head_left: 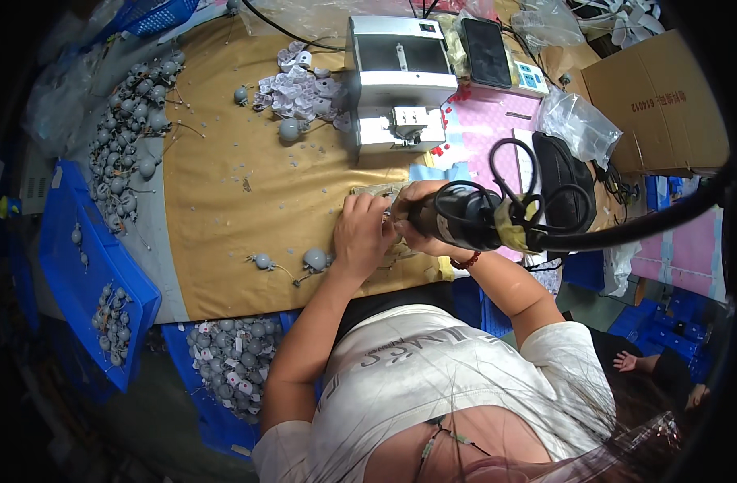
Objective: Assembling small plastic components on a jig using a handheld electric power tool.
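Observation:
My right hand [414, 196] is closed around the lower end of a black electric screwdriver [461, 219], which hides part of it. The tool leans over the brown-covered bench, a thick black cable running off to the right. Against the right hand, my left hand [360, 237] has its fingers bent and pressed together on something small that they hide. Beneath both hands lies a small flat fixture [376, 190]. Left of my left wrist rest a round grey ball-shaped part [315, 259] and a smaller grey part with a wire [263, 262].
A white-and-black machine [402, 84] stands ahead, pale plastic parts [297, 90] piled beside it. Many wired grey balls [131, 121] heap at the left edge, near a tilted blue tray [94, 266]. A filled blue bin [235, 362] sits below the bench. Right are a phone [486, 52] and carton [654, 101].

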The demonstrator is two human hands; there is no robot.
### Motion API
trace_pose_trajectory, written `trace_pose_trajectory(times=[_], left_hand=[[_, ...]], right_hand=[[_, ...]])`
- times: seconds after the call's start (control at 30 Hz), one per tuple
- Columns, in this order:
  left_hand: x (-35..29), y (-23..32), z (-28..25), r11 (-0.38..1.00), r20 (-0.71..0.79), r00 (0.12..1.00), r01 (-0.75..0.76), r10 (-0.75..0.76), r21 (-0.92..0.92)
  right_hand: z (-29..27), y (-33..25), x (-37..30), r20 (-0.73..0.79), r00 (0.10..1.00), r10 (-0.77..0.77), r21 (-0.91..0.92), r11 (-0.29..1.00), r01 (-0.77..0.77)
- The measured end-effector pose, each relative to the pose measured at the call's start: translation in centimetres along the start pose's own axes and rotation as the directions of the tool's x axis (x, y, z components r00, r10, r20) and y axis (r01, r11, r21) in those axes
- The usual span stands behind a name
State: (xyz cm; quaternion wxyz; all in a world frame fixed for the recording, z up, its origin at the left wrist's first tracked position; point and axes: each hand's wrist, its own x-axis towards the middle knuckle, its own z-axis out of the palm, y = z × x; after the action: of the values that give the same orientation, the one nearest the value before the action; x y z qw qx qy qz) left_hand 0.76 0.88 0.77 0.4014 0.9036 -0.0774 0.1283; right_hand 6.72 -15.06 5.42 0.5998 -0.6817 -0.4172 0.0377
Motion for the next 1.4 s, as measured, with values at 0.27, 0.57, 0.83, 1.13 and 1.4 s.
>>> trace_pose_trajectory(times=[0.27, 0.57, 0.83, 1.13, 1.4], left_hand=[[0.0, 0.5, 0.1, 0.993, 0.026, 0.993, 0.117, -0.117, -0.002], [-0.9, 0.0, 0.6, 1.0, -0.004, 1.0, 0.006, -0.007, -0.019], [-1.2, 0.0, 1.0, 1.0, -0.012, 1.0, -0.025, 0.025, -0.015], [-1.2, 0.0, 1.1, 1.0, -0.023, 1.0, -0.021, 0.021, -0.003], [-1.1, 0.1, 1.0, 1.0, -0.01, 0.999, -0.03, 0.03, -0.003]], right_hand=[[-1.2, -1.7, 2.7, -0.229, 0.926, 0.3, 0.174, 0.949, -0.264], [-5.0, 3.8, -0.9, -0.659, 0.746, 0.093, -0.193, 0.938, -0.288], [-0.5, 0.8, -2.6, -0.253, 0.946, 0.204, -0.455, 0.838, -0.303], [0.0, 1.6, -1.8, -0.225, 0.834, 0.503, -0.126, 0.834, -0.537], [0.2, 2.3, -2.0, -0.275, 0.927, 0.256, -0.376, 0.859, -0.349]])
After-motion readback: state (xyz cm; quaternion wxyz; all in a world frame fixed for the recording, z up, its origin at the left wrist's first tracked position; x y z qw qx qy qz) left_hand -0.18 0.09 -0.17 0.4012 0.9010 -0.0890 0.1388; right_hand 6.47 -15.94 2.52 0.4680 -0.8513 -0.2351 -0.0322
